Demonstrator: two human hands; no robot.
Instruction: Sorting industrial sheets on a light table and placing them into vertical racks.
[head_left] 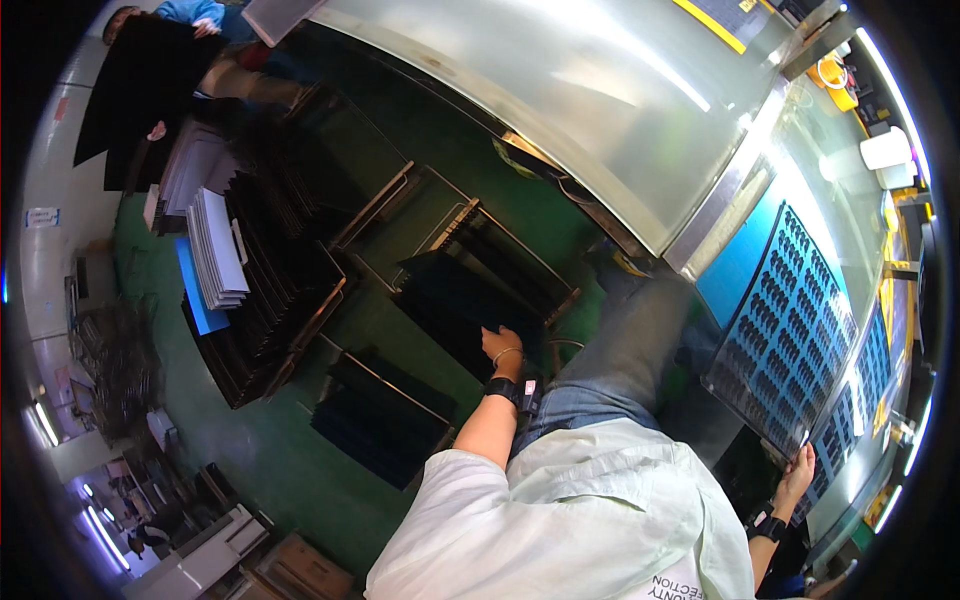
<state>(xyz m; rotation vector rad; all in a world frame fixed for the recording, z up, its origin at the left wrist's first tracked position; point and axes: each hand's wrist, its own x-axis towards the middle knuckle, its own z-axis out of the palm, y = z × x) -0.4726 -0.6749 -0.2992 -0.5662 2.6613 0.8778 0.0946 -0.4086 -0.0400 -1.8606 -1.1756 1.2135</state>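
Note:
My left hand [502, 350] reaches down to a low rack and closes on the edge of a thin dark sheet [460, 303]. Its fingertips partly vanish against the dark surface. Out to the right, my right hand [797, 474] pinches the lower corner of a patterned sheet [785, 330]. Rows of small black shapes cover that sheet, with blue showing behind them. It rests slantwise along the bench edge. Both wrists carry a black band.
A pale glossy worktable [600, 110] spans the top. Wire racks of dark sheets [385, 415] stand on the green floor at left, one topped with white boards [215, 250]. At upper left, another person holds a large black sheet [145, 85]. A white cup-shaped container [886, 150] sits far right.

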